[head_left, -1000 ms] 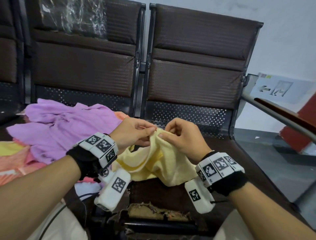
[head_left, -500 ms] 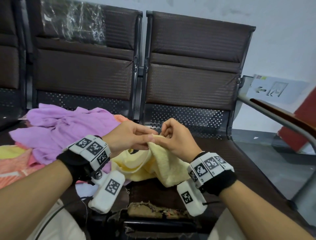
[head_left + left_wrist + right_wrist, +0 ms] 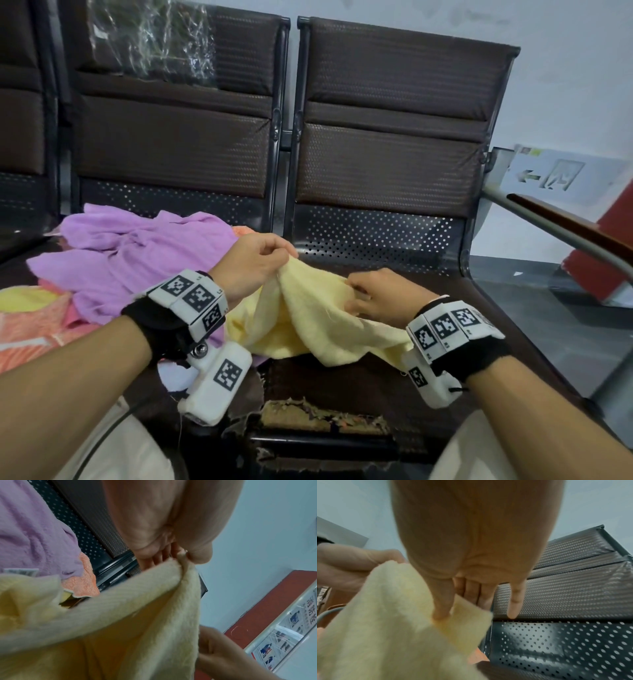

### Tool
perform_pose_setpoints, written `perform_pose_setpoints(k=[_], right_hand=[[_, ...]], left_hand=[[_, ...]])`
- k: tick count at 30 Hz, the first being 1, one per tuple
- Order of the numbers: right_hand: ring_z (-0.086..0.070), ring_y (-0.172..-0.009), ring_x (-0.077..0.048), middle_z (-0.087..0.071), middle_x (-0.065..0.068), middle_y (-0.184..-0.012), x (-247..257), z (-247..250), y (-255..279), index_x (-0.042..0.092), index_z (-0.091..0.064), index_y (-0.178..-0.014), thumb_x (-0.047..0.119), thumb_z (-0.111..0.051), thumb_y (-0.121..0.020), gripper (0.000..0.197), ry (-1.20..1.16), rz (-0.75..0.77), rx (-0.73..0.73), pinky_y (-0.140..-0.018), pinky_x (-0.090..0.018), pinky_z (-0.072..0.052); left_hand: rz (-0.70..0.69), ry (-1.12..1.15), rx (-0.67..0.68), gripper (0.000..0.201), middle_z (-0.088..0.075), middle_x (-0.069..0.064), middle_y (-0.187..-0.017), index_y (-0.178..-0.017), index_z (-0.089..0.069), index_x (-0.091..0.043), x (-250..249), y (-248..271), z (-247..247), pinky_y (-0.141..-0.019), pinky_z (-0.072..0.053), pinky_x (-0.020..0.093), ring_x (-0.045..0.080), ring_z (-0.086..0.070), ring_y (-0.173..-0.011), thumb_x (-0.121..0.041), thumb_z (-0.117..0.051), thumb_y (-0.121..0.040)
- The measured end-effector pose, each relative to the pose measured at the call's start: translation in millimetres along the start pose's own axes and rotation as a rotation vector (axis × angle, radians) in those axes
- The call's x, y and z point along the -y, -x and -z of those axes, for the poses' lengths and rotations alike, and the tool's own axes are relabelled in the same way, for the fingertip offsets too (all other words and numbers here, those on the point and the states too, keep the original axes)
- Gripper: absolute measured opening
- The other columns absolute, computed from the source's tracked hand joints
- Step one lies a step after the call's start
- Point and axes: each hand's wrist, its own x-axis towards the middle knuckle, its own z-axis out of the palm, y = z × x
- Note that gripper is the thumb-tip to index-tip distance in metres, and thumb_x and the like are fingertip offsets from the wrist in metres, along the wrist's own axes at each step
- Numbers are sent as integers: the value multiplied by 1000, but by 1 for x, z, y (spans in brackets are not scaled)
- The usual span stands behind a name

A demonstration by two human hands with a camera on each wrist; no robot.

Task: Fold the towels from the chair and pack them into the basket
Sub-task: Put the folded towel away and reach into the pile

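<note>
A pale yellow towel (image 3: 318,318) hangs bunched over the brown chair seat (image 3: 455,301) between my hands. My left hand (image 3: 260,263) pinches its top corner, seen close in the left wrist view as the yellow towel (image 3: 120,622) caught between thumb and fingers (image 3: 181,555). My right hand (image 3: 373,294) pinches the towel's edge a little to the right and lower. In the right wrist view the thumb presses the yellow towel (image 3: 393,615) against the fingers, with the little finger held straight. No basket is in view.
A purple towel (image 3: 137,253) lies on a heap with orange (image 3: 30,332) and yellow (image 3: 20,298) towels on the left seat. The seat's front edge is torn (image 3: 318,418). A chair armrest (image 3: 565,226) runs along the right; brown backrests (image 3: 394,120) stand behind.
My hands have drawn apart along the yellow towel's edge: the right hand slid right and down, while the left keeps the corner raised. The towel is spread wider.
</note>
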Motion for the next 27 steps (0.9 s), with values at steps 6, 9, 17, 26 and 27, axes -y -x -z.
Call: perform_pose_setpoints(k=[6,9,17,26,27], right_hand=[[-57,-89,-13,-59,7,-91,3,5,2,25,-55,-124,27,-72,-81,46,-77,-51,-140,-83,-33,-51],[-61,-78,-13,-67,5,-82,3,9,7,22,-73,-93,23,-66,-84,11,-2,-47,-138,-75,-33,-54],[-43,-102,-17,-53,2,-103,0,21,29,26,-75,-88,37,-75,-77,15,-34,-94,-291,-92,-29,-40],[-61,-86,-22,-64,3,-76,43,69,65,28,-61,-75,17,-62,-87,16,-219,-139,-521,-72,-28,-41],[-62,-86,-22,-65,1,-77,48,79,69,26,-62,-77,14,-60,-87,16,-244,-139,-546,-69,-25,-38]], left_hand=[[-54,-165,41,30,-51,-5,-78,-76,-54,-19,1,-4,-4,-63,-36,11,5,-45,-71,1,-39,-92],[-96,-313,224,22,-59,-8,-86,-86,-59,-20,0,0,-2,-75,-42,16,3,-53,-78,-10,-43,-97],[-242,-862,505,6,-55,-3,-71,-89,-68,-20,-17,20,8,-68,-43,26,9,-48,-67,-21,-62,-89],[-262,-803,100,15,-56,-5,-68,-79,-65,-16,-59,37,21,-67,-41,30,20,-54,-72,-11,-52,-85],[-299,-767,25,16,-58,-5,-71,-86,-68,-16,-68,34,25,-66,-39,28,20,-56,-74,-12,-53,-84]])
